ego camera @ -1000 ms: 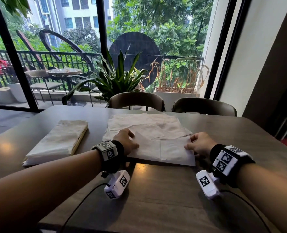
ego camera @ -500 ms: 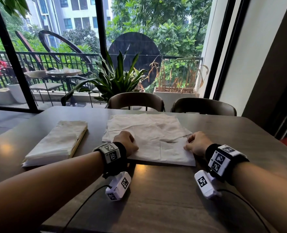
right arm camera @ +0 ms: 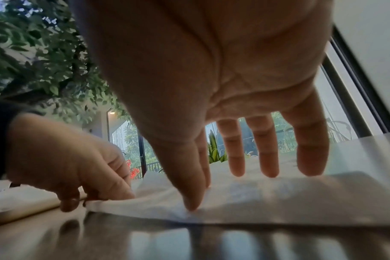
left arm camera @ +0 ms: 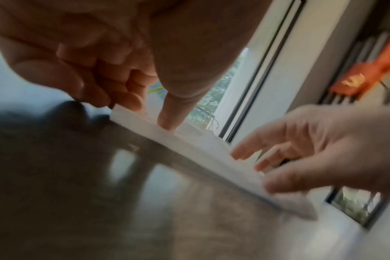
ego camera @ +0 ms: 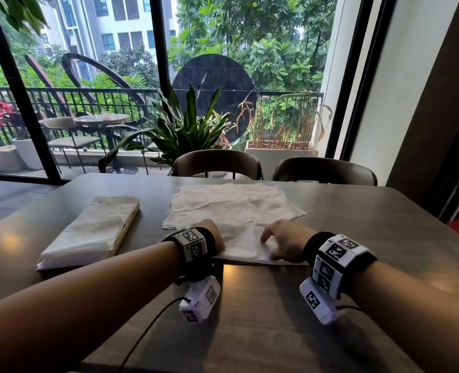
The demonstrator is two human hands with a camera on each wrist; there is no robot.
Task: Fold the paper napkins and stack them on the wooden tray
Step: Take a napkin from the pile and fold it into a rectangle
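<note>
Pressing down on 1 folded napkin at the table's near middle are 2 hands — the left hand, fingers curled, pinching its left corner, and the right hand, fingers straight and spread, flat on it. Behind lies 1 loose pile of unfolded napkins; toward the left edge, 1 wooden tray carries 1 stack of folded napkins — too fine to count.

Folded napkins hide most of the wooden tray.

Both my left hand and right hand rest on the folded napkin on the bench.
</note>
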